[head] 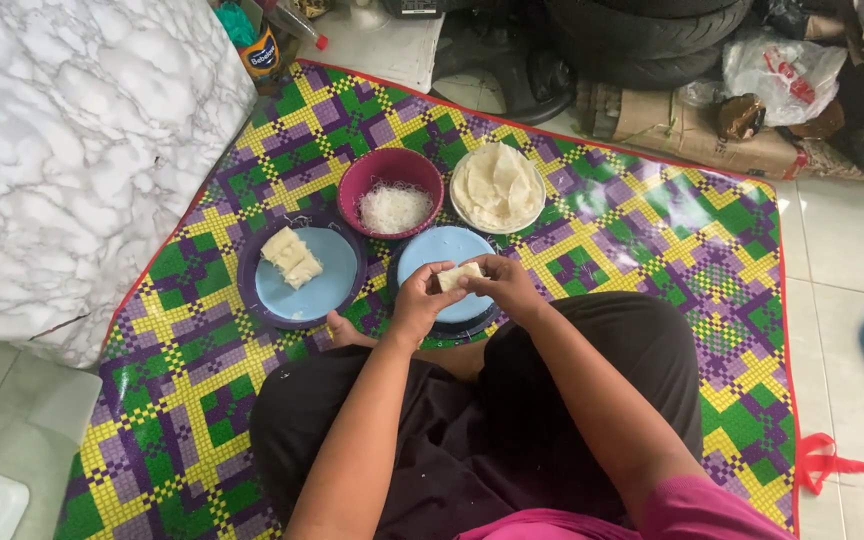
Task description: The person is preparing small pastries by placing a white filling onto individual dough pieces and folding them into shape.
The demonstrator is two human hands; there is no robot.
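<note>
Holding the half-wrapped roll [458, 276] pinched in our left hand [420, 300] and right hand [505, 287] over the mat's [652, 240] middle, we judged tucking its loose end came next.

3 dishes [392, 190] ahead; bare mat [672, 240] rightward

Glossy woven plastic mat [642, 230]; smooth blue plastic plate [332, 285]; matt black cloth trousers [472, 440].

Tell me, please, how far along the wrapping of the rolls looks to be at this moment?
Done: two pale rolls lie on the left blue plate. In hand: left hand and right hand fold another roll. Left: a stack of wrappers and noodle filling in the maroon bowl.
</note>
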